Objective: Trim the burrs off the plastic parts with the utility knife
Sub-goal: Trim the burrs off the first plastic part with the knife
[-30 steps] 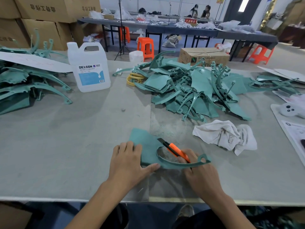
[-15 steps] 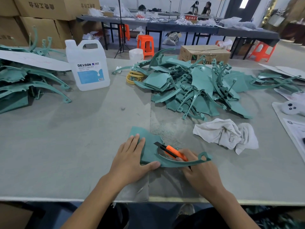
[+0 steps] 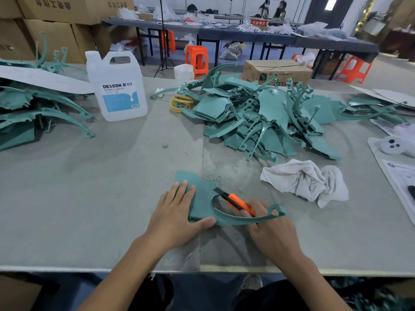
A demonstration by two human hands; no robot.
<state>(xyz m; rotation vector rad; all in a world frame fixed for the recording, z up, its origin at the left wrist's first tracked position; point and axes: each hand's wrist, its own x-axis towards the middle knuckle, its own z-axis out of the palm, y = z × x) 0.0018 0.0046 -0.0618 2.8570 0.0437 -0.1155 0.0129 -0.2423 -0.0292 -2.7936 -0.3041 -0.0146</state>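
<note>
Found the plastic part point(image 3: 202, 203) lying flat on the table point(image 3: 89, 198) near the front edge, between both hands. Noted the left hand point(image 3: 177, 218) pressing it down, fingers straight across the flat panel, thumb along the near edge. Noted the right hand point(image 3: 271, 234) wrapped round the handle of the orange utility knife point(image 3: 238, 203), with the blade end laid against the inner rim of the curved cut-out; unable to resolve the blade tip itself. Compared with a second ago: registered a shift of the left-hand fingers from the panel's left border to well over its face; registered only a slight creep of the knife along the same rim, and no displacement of the part on the table. Judged this as re-bracing for a firmer hold mid-cut, with trimming of this rim under way, not finished. Saw fine shavings just beyond the part. Logged a large pile of teal parts point(image 3: 258, 117) behind, a white rag point(image 3: 301, 180) near it, a second stack point(image 3: 33, 108) at far left beside a white jug point(image 3: 116, 86). Judged much of the job outstanding; unable to tell trimmed heap from untrimmed.
</note>
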